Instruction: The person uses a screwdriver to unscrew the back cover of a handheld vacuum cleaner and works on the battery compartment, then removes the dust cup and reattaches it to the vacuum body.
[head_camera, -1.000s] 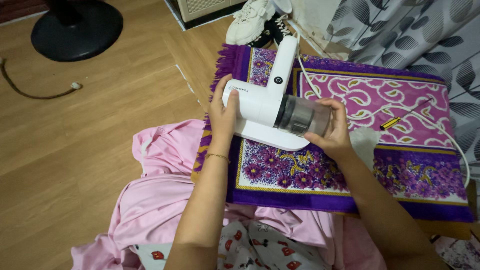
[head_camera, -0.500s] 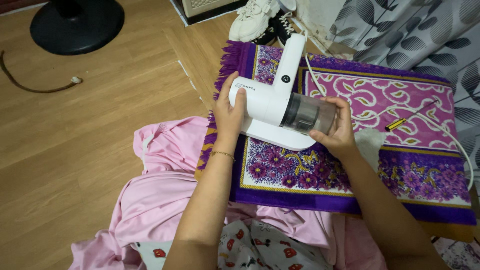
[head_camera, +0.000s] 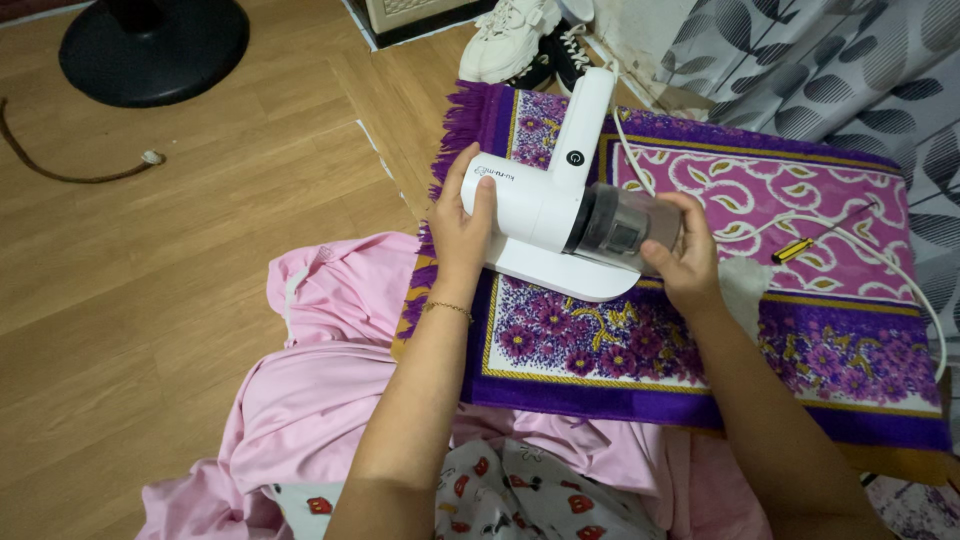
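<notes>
The white handheld vacuum (head_camera: 545, 215) lies on the purple rug (head_camera: 800, 330), handle pointing away from the person, with the left hand (head_camera: 462, 232) clasping its white body and the right hand (head_camera: 685, 255) curled around the grey dust cup (head_camera: 625, 228).

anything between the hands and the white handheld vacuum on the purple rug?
Nothing visible. The left hand is pressed on the rear of the white handheld vacuum, and the right hand wraps its clear dust cup. The white cord and yellow-handled screwdriver lie apart on the purple rug.
</notes>
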